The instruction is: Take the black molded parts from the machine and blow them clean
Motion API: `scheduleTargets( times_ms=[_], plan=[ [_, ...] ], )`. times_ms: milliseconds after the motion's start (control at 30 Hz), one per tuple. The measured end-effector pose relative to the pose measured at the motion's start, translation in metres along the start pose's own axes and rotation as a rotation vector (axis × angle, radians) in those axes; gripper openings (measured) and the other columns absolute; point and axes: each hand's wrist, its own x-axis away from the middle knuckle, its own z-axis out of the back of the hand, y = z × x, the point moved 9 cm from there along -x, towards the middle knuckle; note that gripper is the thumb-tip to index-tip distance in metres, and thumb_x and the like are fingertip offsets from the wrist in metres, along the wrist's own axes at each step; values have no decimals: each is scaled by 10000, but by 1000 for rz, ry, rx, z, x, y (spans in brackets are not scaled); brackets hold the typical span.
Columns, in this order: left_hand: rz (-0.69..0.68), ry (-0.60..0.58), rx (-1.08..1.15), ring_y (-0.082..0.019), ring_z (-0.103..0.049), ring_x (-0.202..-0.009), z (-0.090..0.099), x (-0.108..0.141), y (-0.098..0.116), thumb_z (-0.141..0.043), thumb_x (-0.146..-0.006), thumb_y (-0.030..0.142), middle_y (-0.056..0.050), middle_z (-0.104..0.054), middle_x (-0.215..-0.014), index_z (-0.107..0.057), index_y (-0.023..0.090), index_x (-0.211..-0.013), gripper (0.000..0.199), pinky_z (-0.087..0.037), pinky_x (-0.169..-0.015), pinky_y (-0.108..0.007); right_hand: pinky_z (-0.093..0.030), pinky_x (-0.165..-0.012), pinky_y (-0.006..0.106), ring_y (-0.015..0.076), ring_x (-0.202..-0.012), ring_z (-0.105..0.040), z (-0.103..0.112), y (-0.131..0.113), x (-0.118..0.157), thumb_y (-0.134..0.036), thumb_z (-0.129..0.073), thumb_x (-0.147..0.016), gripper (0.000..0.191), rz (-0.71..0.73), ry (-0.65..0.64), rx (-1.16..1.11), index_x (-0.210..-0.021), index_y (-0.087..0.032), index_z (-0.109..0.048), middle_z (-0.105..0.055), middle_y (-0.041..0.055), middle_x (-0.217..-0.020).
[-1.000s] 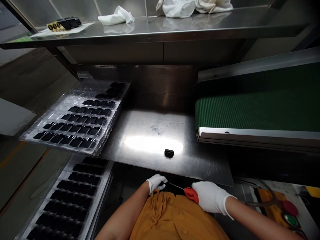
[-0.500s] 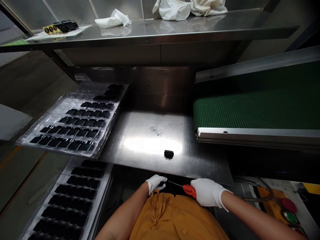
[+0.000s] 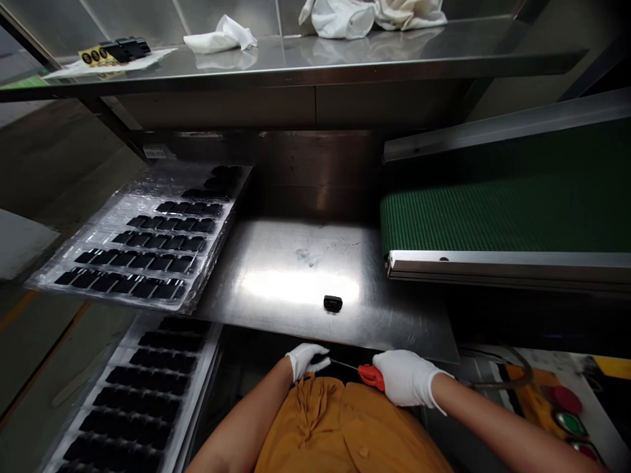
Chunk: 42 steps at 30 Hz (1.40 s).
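Note:
My right hand, in a white glove, is closed around the red handle of a tool. From the handle a thin metal shaft or blade points left toward my other hand. My left hand, also gloved in white, is curled with thumb and fingers around a small black part, mostly hidden and hard to tell from the dark background. Both hands are low in front of my body, just below the bench's near edge. A similar small black piece rests on the steel bench, beyond the hands.
On the left lies a clear plastic tray with rows of black parts; another filled tray sits lower. A green conveyor belt stands at right, near a control box with buttons. White cloths lie on the shelf above.
My right hand and the red-handled tool have shifted slightly left. My left fingers have moved a little, with the thumb and fingers looking more apart. The black piece on the bench stays put.

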Motion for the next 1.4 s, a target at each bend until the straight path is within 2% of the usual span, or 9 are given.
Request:
scheduleTargets(
  times_ms=[100, 200, 433, 667, 800, 967, 1067, 1233, 1400],
  plan=[
    [-10, -60, -55, -153, -659, -813, -5, 6, 1, -803, -598, 37, -66, -620, -818, -630, 71, -692, 200, -581, -846, -257, -486, -642, 402, 380, -826, -700, 0, 6, -3, -213, -605, -654, 278, -26, 14, -14, -904, -139, -699, -730, 186, -909],
    [-13, -112, -130, -151, -662, -761, -11, 7, 0, -818, -560, 25, -54, -630, -706, -636, 71, -608, 194, -565, -838, -246, -487, -641, 405, 388, -834, -699, -2, 11, -6, -208, -613, -639, 298, -43, -9, -3, -912, -129, -703, -729, 193, -919],
    [-60, -124, -342, -130, -545, -496, -3, -2, 1, -844, -489, 73, -12, -578, -494, -629, 100, -529, 221, -463, -525, -254, -466, -618, 388, 378, -819, -695, -4, 11, -9, -210, -620, -628, 320, -26, -19, -14, -927, -134, -704, -726, 185, -909],
    [-85, -162, -379, -200, -662, -713, -5, 3, 3, -876, -456, 281, -50, -684, -691, -685, 132, -735, 370, -546, -699, -314, -460, -615, 377, 376, -832, -695, -4, 10, -7, -201, -612, -622, 320, -12, -36, -12, -922, -135, -701, -730, 179, -922],
    [-125, -121, -512, -168, -617, -671, -4, 0, 9, -854, -451, 292, -24, -652, -646, -674, 137, -638, 303, -506, -660, -278, -466, -627, 383, 375, -834, -695, -4, 11, -4, -211, -613, -629, 317, -27, -24, -9, -928, -147, -697, -731, 173, -924],
    [-189, -13, -750, -135, -495, -569, -1, -11, 16, -790, -464, 171, 25, -529, -509, -609, 153, -492, 184, -376, -517, -255, -464, -629, 389, 376, -830, -697, -8, 8, -1, -252, -609, -659, 286, -12, -6, -13, -920, -165, -689, -731, 166, -911],
    [-223, 43, -860, -118, -424, -512, 0, -13, 19, -730, -456, 105, 40, -453, -459, -543, 163, -440, 197, -306, -468, -256, -468, -638, 392, 380, -845, -696, -9, 11, -2, -241, -613, -651, 306, -36, -4, 1, -936, -158, -688, -729, 176, -927],
    [-328, 40, -932, -111, -466, -575, -6, -12, 25, -634, -406, -20, 25, -531, -550, -569, 148, -498, 202, -340, -497, -224, -467, -626, 388, 376, -830, -697, -12, 12, -6, -236, -607, -646, 287, -22, -18, 4, -911, -164, -690, -730, 163, -914],
    [-355, 55, -915, -127, -507, -612, -6, -11, 25, -676, -455, 26, 6, -557, -589, -599, 140, -548, 166, -371, -506, -217, -459, -625, 383, 377, -833, -696, -8, 11, -6, -220, -614, -631, 296, -27, -32, 9, -909, -157, -692, -730, 171, -919]
  ],
)
